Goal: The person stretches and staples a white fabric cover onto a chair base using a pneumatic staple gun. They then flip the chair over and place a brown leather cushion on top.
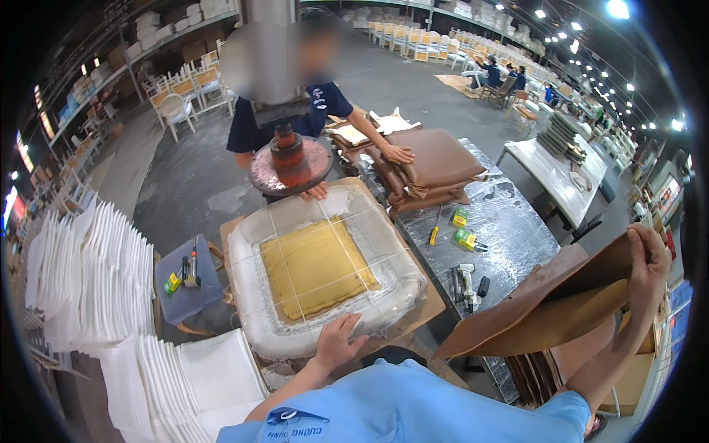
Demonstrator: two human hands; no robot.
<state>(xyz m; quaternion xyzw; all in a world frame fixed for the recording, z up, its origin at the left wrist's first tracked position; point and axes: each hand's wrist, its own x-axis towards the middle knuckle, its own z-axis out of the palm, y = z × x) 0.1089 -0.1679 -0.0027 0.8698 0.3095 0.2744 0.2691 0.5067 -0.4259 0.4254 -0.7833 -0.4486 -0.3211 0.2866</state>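
My left hand (pixel 338 341) rests flat, fingers apart, on the near edge of a white padded cushion (pixel 260 295) that has a yellow foam square (pixel 317 267) in its middle under a clear sheet. With my right hand (pixel 650 267) I grip the upper corner of a brown leather cover (pixel 546 303), lifted to the right of the cushion. Across the bench, a person in a dark shirt has one hand (pixel 317 192) on the cushion's far edge and the other hand (pixel 397 153) on a stack of brown leather covers (pixel 432 166).
A round rust-coloured press plate (pixel 289 164) hangs over the cushion's far end. A staple gun (pixel 465 282) and small green-yellow boxes (pixel 464 238) lie on the foil-covered bench (pixel 509 221). White foam sheets (pixel 96 273) stand at left, beside a grey stool (pixel 186 279) with tools.
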